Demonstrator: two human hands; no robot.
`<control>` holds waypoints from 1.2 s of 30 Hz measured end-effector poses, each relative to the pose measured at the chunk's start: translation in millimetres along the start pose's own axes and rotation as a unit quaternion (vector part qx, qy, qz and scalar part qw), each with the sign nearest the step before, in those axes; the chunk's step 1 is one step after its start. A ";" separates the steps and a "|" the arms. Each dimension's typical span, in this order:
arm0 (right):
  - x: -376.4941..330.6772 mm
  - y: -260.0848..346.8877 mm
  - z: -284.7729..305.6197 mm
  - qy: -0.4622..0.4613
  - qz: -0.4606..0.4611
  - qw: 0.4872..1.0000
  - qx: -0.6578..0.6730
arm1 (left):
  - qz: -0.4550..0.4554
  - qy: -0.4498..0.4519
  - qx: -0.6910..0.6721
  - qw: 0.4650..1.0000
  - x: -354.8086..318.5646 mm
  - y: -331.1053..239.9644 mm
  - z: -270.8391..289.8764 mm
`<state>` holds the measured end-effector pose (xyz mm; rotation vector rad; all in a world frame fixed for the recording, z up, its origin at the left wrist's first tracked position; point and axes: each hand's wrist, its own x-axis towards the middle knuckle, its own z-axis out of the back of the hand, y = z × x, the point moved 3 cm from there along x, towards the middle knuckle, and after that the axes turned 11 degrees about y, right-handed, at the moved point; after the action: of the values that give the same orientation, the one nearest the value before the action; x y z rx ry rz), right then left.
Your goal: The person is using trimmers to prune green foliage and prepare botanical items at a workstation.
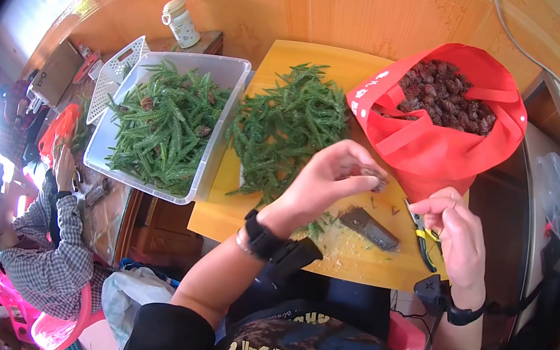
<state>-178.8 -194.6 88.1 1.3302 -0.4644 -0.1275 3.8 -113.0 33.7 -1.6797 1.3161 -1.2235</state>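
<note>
While a small brown cone (372, 178) is pinched between the fingertips of the left hand (329, 181), yellow-handled snips (421, 235) are gripped in the closed right hand (457, 232), just to its right. Nearer lies a dark tool (374, 229) on the yellow board (281, 54). Farther off, 1 heap of green sprigs (289, 127) and a red bag (438, 149) full of cones suggest much is left.
</note>
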 end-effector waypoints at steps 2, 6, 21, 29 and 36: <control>5.2 10.1 -7.1 0.014 -0.015 0.997 -0.075 | 0.002 -0.076 -0.070 0.995 -22.9 -17.3 2.1; 7.4 8.3 -24.5 -0.027 -0.019 0.998 0.061 | -0.026 -0.107 -0.133 0.985 -52.8 -15.9 5.2; 22.5 -5.3 -78.1 -0.046 0.074 0.993 -0.074 | -0.104 -0.091 -0.157 0.978 -65.0 -18.9 -15.6; 23.2 -11.5 -73.1 -0.090 0.110 0.974 -0.173 | -0.144 -0.117 -0.104 0.977 -63.7 -23.1 -20.3; 20.2 -17.3 -71.7 -0.115 0.125 0.976 -0.136 | -0.162 -0.060 -0.072 0.982 -61.9 -16.5 -18.4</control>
<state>-129.2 -141.0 65.1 0.9840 -0.7784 -0.1323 -11.3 -48.3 38.3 -2.1021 1.1093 -1.2052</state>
